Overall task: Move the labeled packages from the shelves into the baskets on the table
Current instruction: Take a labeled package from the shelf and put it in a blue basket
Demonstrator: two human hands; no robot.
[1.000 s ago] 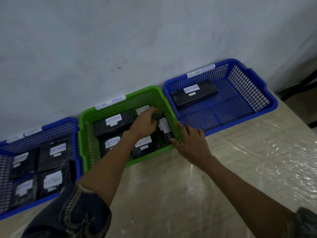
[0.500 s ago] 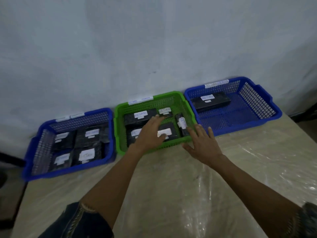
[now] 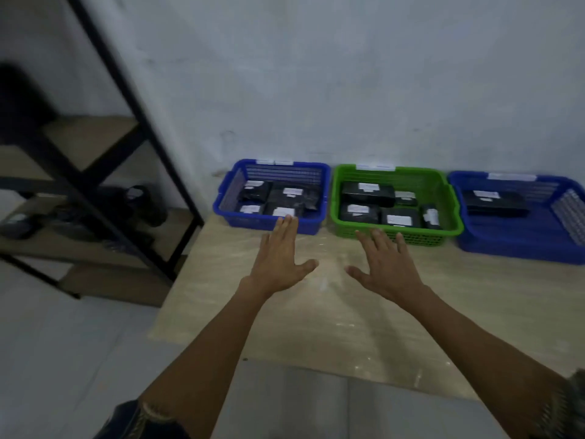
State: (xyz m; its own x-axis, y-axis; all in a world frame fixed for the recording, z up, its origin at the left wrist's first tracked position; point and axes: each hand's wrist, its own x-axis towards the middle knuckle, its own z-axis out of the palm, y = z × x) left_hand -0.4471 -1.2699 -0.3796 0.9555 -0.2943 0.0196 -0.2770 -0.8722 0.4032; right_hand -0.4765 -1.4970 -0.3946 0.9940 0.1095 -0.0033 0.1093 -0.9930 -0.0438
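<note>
Three baskets stand in a row along the wall on the table. The left blue basket [image 3: 313, 228] holds several black packages with white labels [image 3: 286, 195]. In the green basket [image 3: 335, 198] lie several more black labeled packages [image 3: 367, 193]. One long black package [image 3: 495, 202] lies in the right blue basket [image 3: 512, 248]. My left hand [image 3: 278, 261] and my right hand [image 3: 387, 267] hover over the table in front of the baskets, fingers straight and spread, holding nothing.
A black metal shelf rack [image 3: 104, 172] with wooden boards stands at the left; dark packages [image 3: 126, 201] lie blurred on a lower shelf. The table [image 3: 316, 312] has a shiny plastic cover. Grey floor shows between the table and the rack.
Both hands have drawn back out of and away from the green basket and now hover empty. The view has pulled back and swung left, bringing the shelf rack into sight.
</note>
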